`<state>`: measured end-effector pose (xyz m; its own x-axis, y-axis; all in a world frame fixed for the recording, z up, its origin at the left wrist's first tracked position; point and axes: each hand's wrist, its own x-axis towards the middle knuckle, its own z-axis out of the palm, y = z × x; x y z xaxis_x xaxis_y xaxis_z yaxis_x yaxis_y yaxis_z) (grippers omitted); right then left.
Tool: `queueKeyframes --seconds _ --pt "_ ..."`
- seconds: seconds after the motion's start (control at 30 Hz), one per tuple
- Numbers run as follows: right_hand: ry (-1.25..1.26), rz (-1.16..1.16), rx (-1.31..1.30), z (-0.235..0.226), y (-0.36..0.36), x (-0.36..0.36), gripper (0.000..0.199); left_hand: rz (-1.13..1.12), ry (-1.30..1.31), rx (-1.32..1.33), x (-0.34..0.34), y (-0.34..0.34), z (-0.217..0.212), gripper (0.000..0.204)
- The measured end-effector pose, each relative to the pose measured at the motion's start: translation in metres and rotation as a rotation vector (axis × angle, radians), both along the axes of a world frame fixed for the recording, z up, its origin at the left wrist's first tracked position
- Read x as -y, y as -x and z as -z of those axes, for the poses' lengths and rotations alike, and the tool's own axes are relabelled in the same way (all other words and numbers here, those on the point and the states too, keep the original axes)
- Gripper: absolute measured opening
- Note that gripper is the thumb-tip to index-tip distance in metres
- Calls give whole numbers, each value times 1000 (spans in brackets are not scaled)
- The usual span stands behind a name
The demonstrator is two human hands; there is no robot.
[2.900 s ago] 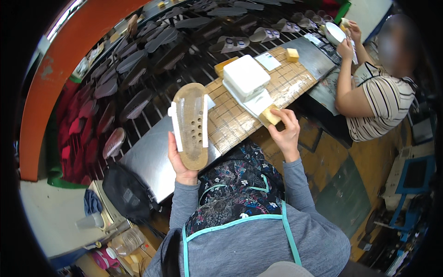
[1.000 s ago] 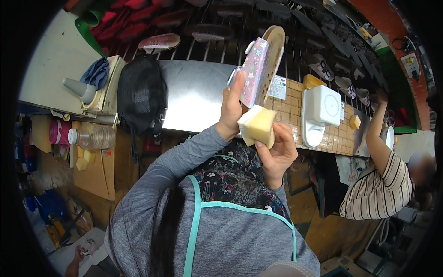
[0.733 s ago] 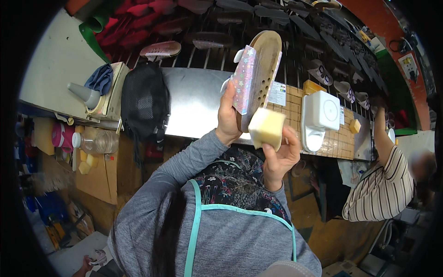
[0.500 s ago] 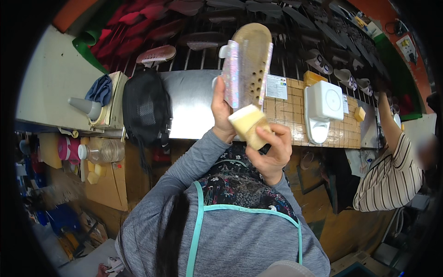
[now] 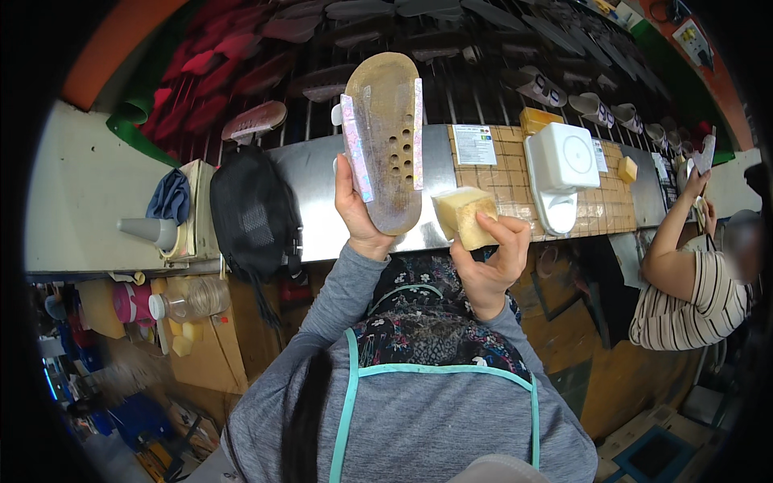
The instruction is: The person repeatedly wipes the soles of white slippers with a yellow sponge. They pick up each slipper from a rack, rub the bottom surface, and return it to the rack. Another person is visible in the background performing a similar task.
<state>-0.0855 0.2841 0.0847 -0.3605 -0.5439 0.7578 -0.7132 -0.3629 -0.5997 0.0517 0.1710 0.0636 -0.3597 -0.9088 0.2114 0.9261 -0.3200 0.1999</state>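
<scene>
Up at frame centre, left hand (image 5: 358, 211) clamped round the heel of a tan sandal sole (image 5: 387, 141), underside turned to face. Right hand (image 5: 489, 258) just right, fingers pinching a yellow sponge block (image 5: 465, 216), poised beside it.

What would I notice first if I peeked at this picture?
Probably the tan shoe sole with shiny straps and small holes, held upright by the left hand in the middle. Right beside it, the right hand grips a yellow sponge block. A black bag hangs further left.
</scene>
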Motion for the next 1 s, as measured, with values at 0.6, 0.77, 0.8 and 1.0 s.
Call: queueKeyframes --seconds 0.6,0.77,0.8,1.0 --pt "-70 -177 -61 5 -6 4 53 -275 -164 350 10 24 -3 47" --pt "-138 -19 -110 29 30 -26 51 -63 -357 362 40 0 -5 46" --pt "-157 55 -131 37 41 -33 50 216 -234 113 45 -15 -5 48" --pt "-226 398 -570 82 125 -66 43 326 225 -173 42 -59 14 53"
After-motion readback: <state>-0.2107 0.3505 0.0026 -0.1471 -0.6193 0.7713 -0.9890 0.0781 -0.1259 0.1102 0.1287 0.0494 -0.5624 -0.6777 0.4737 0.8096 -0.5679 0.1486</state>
